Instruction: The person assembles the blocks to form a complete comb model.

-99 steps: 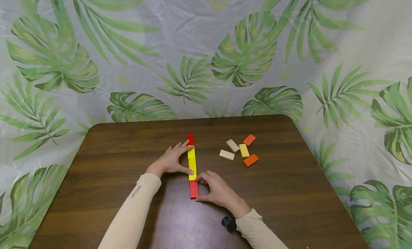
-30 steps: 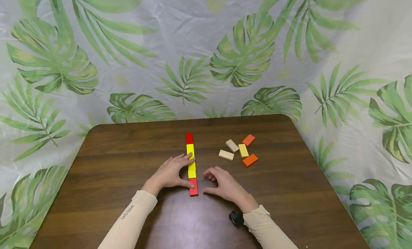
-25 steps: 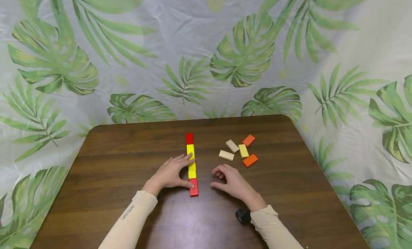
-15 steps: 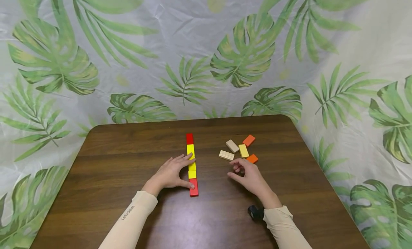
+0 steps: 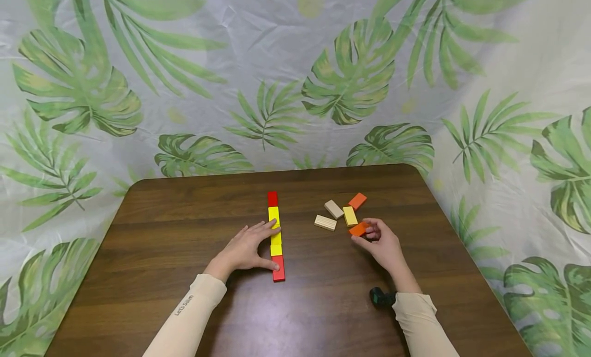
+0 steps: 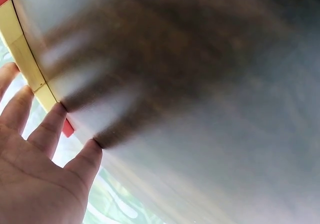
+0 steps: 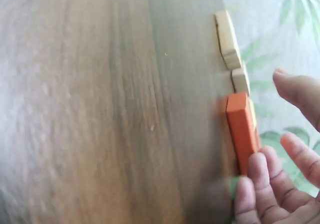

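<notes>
A straight row of flat blocks lies on the table, with a red block (image 5: 273, 198) at its far end, yellow blocks (image 5: 274, 213) along the middle and another red block (image 5: 279, 276) at the near end. My left hand (image 5: 242, 249) rests spread against this row, its thumb on the near red block and a finger over the yellow part. At the right, my right hand (image 5: 383, 246) is around an orange block (image 5: 357, 229). In the right wrist view, fingertips meet the far end of that orange block (image 7: 240, 129), while another digit stands apart from it.
Beside the orange block lie a loose yellow block (image 5: 350, 216), two pale wooden blocks (image 5: 325, 223) and a second orange block (image 5: 357, 200). Behind the brown table (image 5: 184, 208) hangs a leaf-patterned cloth (image 5: 277, 54).
My right hand has left the near red block and moved right and away to the orange block. Earlier, my left hand slid nearer along the row; it has since stayed still.
</notes>
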The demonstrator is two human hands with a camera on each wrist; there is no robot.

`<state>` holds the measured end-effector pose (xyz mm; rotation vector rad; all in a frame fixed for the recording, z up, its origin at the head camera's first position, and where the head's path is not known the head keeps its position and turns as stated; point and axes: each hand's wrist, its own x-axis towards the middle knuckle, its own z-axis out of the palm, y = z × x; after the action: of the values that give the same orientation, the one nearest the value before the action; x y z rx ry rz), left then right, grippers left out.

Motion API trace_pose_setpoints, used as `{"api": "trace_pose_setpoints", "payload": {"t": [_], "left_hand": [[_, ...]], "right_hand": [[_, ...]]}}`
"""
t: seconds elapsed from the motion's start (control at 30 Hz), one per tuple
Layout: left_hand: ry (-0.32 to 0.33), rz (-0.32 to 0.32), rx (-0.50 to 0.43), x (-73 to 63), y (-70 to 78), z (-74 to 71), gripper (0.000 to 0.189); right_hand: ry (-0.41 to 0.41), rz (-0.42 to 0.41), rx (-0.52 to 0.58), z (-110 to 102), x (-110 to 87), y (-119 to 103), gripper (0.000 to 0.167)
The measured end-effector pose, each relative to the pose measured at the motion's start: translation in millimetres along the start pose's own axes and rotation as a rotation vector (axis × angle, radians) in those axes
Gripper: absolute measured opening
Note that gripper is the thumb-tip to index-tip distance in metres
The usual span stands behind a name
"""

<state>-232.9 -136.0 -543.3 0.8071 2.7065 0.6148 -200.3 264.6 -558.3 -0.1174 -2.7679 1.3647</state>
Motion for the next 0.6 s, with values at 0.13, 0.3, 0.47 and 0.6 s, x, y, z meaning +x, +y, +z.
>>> {"api": "trace_pose_setpoints", "payload": {"t": [0.13, 0.3, 0.47, 0.6], "left_hand": [[-0.004, 0.000, -0.010, -0.1, -0.1, -0.7, 0.104], [-0.007, 0.002, -0.019, -0.4, 2.4, -2.4, 0.105], [-0.008, 0.008, -0.024, 0.0, 2.2, -1.6, 0.104], [-0.013, 0.000, -0.031, -0.6, 1.9, -0.6, 0.104]], "right_hand": [[-0.028, 0.061, 0.062, -5, 1.8, 5, 0.066], [-0.026, 0.100, 0.063, -7, 6.1, 10, 0.066], [-0.018, 0.113, 0.025, -5, 9.7, 13, 0.068], [-0.034, 0.107, -0.009, -2, 10.2, 13, 0.071]]}}
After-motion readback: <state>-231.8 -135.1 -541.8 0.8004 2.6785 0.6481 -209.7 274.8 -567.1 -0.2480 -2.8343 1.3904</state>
